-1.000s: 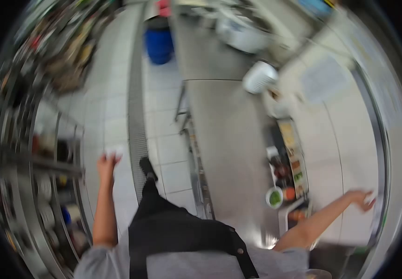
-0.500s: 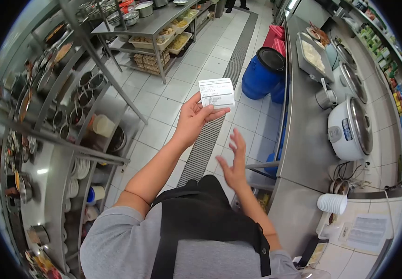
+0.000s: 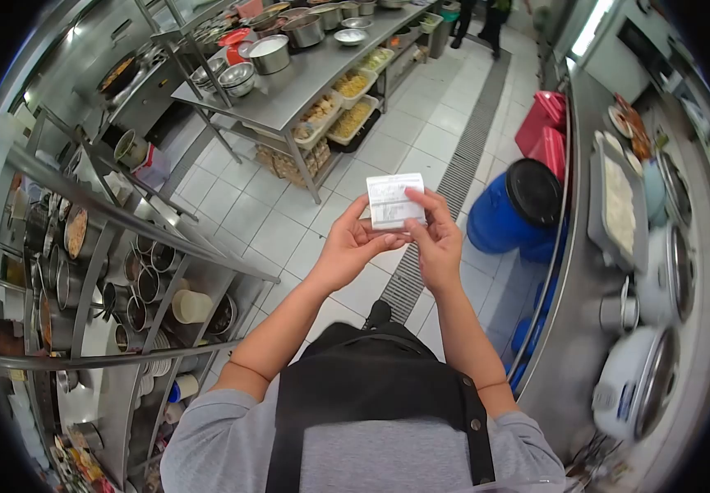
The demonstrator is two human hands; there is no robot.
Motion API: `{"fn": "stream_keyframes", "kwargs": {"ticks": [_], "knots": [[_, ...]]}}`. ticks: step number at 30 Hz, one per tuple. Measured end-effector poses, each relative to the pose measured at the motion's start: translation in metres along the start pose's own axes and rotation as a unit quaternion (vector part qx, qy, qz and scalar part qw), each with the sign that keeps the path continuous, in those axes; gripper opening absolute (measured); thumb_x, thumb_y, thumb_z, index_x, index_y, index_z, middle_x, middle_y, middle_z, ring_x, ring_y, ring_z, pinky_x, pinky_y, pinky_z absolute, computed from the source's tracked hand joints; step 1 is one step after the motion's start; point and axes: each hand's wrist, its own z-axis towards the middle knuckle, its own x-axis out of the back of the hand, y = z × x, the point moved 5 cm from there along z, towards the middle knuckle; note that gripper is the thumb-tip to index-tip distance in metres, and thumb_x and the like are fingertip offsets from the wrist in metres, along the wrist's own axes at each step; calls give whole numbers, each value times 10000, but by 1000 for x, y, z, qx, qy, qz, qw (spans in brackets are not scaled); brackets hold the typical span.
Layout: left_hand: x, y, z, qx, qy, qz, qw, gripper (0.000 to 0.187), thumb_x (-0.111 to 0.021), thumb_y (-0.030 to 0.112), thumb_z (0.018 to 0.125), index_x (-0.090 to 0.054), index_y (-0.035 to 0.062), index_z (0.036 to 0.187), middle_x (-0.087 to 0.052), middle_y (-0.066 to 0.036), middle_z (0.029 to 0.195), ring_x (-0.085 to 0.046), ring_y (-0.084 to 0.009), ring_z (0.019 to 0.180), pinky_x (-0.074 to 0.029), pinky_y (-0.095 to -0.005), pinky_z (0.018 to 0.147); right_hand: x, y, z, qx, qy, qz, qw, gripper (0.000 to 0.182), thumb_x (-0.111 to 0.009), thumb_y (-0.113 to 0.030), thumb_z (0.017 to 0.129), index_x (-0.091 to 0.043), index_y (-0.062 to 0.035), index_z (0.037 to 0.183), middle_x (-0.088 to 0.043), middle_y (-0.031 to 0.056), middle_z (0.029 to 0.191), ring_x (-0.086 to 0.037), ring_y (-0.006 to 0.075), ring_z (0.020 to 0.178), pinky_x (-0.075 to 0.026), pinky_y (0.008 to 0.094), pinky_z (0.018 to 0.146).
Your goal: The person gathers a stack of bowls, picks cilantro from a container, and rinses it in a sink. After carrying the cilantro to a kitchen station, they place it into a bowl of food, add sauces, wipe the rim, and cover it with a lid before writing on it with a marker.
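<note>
A white printed paper slip (image 3: 389, 212) is held up in front of my body, above the tiled floor. My left hand (image 3: 353, 246) grips its left and lower edge, fingers behind and thumb stretched along the bottom. On the other side, my right hand (image 3: 435, 242) pinches the slip, with thumb and index finger lying over its front at the right. Both hands are closed on the paper. The print is too small to read.
A steel counter (image 3: 548, 329) runs along the right, bearing a rice cooker (image 3: 630, 382) and a tray of white food (image 3: 615, 201). Below stands a blue barrel (image 3: 499, 215). Pot-filled shelving (image 3: 199, 353) is at left, a steel table (image 3: 314, 62) ahead. A person (image 3: 482, 25) stands far off.
My right hand has come up from beside the slip and taken hold of its right side. My left hand keeps its grip. The view has shifted, showing more of the kitchen ahead.
</note>
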Motion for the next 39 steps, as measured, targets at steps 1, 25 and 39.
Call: {"fn": "stream_keyframes", "kwargs": {"ticks": [1,25,39], "knots": [[10,2,21,-1,15,-1,1000,625,-581,-57,929,-295,-22,1483,-649,-239,1164,-678,-282,1060,-581,-364,916,2,7,29,-6,-6,29,1000,433,-544,115,865,-601,-18,1274,-471,91,1363,-471,217,1294,-427,340,1040],[468,-347,230,475,359,-41,803,292,-662,279,926,-661,35,1086,-700,-109,918,-692,-252,875,-567,-385,708,41,139,763,236,-107,-228,939,173,-642,81,785,-721,-3,913,-684,124,944,-676,225,871,-517,308,790],[255,-406,266,387,419,621,538,362,-655,327,864,-680,104,1148,-680,-129,1127,-641,-304,1023,-516,-437,890,-270,211,1206,79,-94,339,933,136,-700,55,831,-720,31,963,-727,100,941,-664,142,848,-515,252,801]]}}
